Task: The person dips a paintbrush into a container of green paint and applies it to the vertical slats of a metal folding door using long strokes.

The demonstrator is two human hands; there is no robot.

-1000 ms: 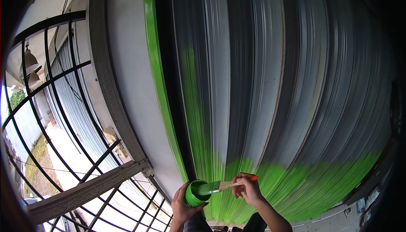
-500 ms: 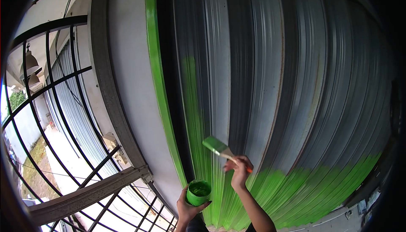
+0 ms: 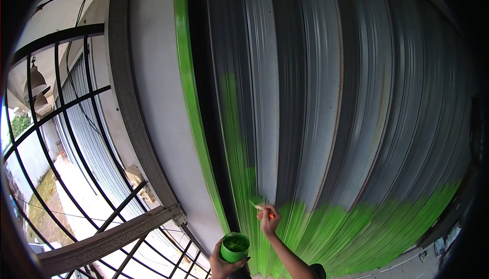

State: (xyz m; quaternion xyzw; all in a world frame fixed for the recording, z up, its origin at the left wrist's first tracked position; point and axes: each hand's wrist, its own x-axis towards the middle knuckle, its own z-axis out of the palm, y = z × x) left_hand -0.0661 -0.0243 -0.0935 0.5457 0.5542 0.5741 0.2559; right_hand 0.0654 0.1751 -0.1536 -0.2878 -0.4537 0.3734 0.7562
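Observation:
My right hand (image 3: 269, 220) is closed around the handle of a paintbrush (image 3: 255, 202). Its green bristles are against the corrugated metal panel (image 3: 295, 101), on a fold near the left side. Lower down, my left hand (image 3: 224, 263) grips a small green tub of paint (image 3: 235, 247) by its side, with the open top facing me. Green paint (image 3: 336, 233) covers the lower part of the panel, and a narrow green strip (image 3: 232, 111) runs higher up at the left. Above that the metal is bare grey.
A bright green frame strip (image 3: 188, 85) borders the panel on the left, next to a white wall (image 3: 153, 50). Further left stands a black barred window grille (image 3: 66, 103) with a grey frame (image 3: 137, 111). Hanging lamps (image 3: 35, 83) show beyond the bars.
My right hand has moved down and left, bringing the brush from in front of the panel onto it. A fresh green patch shows on the fold there. The tub has shifted slightly down and left.

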